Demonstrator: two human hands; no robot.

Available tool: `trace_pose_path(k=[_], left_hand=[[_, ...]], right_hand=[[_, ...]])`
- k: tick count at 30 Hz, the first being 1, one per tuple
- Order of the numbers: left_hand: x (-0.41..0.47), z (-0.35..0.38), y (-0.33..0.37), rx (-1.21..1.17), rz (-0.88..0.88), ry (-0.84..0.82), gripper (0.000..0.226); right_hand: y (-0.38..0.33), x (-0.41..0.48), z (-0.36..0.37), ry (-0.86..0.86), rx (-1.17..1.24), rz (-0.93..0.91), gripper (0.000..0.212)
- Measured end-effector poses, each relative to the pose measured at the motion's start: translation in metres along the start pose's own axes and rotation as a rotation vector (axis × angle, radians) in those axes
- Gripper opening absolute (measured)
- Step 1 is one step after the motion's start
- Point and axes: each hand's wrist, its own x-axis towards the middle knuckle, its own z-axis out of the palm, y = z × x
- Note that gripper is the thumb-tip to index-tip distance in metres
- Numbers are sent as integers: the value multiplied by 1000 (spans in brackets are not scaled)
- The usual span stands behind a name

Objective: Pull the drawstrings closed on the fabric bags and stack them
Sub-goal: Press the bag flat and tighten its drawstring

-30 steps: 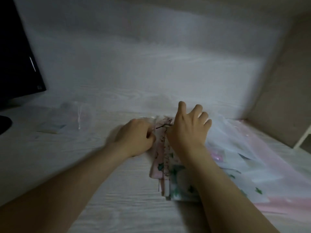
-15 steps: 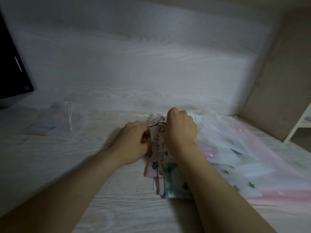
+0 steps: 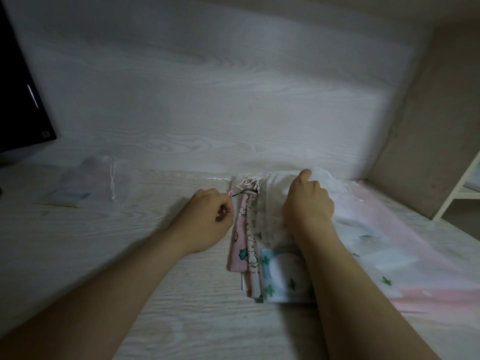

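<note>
A stack of small printed fabric bags [image 3: 249,245] lies on the pale wooden desk [image 3: 109,245], their gathered tops and cords pointing to the back wall. My left hand [image 3: 207,219] sits at the stack's left edge with its fingers curled, pinching a thin pink drawstring [image 3: 230,194]. My right hand [image 3: 307,203] grips the white fabric of the top bag [image 3: 272,201] near its mouth. A blue-and-white bag with green clovers [image 3: 283,276] lies at the near end, partly under my right forearm.
Clear plastic sleeves and pink sheets [image 3: 405,245] spread to the right of the stack. A sheer mesh pouch with a white cord [image 3: 88,183] lies far left. A dark monitor [image 3: 18,100] stands at the left edge, and a white shelf frame [image 3: 459,188] at the right.
My left hand has drawn a little left, away from the stack, with the cord in its fingers. My right hand has shifted right and now clutches the top bag's fabric.
</note>
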Motion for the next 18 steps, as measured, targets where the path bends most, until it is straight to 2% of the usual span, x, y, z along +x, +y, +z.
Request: trace_pose_path(k=[8,13,18], left_hand=[[0,0,-2,-15,6,-1,9],[1,0,-3,-14,8,7,10],[0,0,-3,-19,8,1,13]], right_hand=[[9,-1,-5,76,-55,-5,18],[11,1,-4,100,-55,-7,16],[13,4,6,8,-26,83,35]])
